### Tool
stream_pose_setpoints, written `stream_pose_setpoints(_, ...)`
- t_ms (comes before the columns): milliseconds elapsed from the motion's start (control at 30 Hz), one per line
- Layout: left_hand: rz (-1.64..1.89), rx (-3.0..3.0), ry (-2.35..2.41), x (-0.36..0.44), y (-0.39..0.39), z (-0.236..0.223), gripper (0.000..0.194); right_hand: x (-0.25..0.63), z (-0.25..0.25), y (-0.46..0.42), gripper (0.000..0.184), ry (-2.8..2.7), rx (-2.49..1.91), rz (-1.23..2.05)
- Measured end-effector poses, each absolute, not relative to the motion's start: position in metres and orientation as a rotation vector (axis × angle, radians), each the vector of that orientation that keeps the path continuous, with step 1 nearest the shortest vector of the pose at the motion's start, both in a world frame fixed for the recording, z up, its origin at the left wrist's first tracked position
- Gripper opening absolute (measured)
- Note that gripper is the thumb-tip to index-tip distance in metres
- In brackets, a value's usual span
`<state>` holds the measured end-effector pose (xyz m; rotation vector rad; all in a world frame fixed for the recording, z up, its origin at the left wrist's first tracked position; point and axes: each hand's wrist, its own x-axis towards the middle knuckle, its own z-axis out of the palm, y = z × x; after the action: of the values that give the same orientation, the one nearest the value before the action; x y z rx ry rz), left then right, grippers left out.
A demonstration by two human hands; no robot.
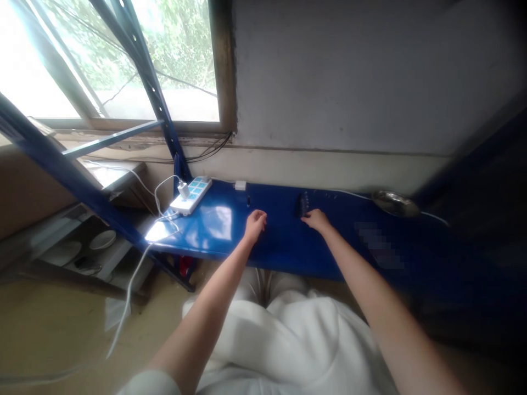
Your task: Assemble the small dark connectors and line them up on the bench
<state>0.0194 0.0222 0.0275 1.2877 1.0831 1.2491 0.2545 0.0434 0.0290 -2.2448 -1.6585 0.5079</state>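
Observation:
My left hand (256,225) is just above the blue tabletop (280,247), its fingers curled together. Whatever they may pinch is too small to make out. A small dark cylinder-like piece (248,201) stands on the surface just beyond it. To the right, my right hand (317,219) has thumb and fingers closed on the near end of a dark block with a row of small knobs (303,204). The block's lower part blends into the blue surface.
At the left of the table lies a white power strip (193,195) with a plugged-in adapter (183,190) and a trailing cable. A white charger (240,185) rests near the back edge. A shiny metal dish (395,203) is at the right. Blue uprights (152,82) rise on the left.

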Motion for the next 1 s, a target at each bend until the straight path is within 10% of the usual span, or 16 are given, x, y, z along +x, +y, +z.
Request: stream_pose_setpoints(1000, 1.296, 1.351, 1.031, 0.020, 0.024, 0.019, 0.013, 0.137, 0.001, 0.022, 0.028, -1.264, -1.274, 0.053)
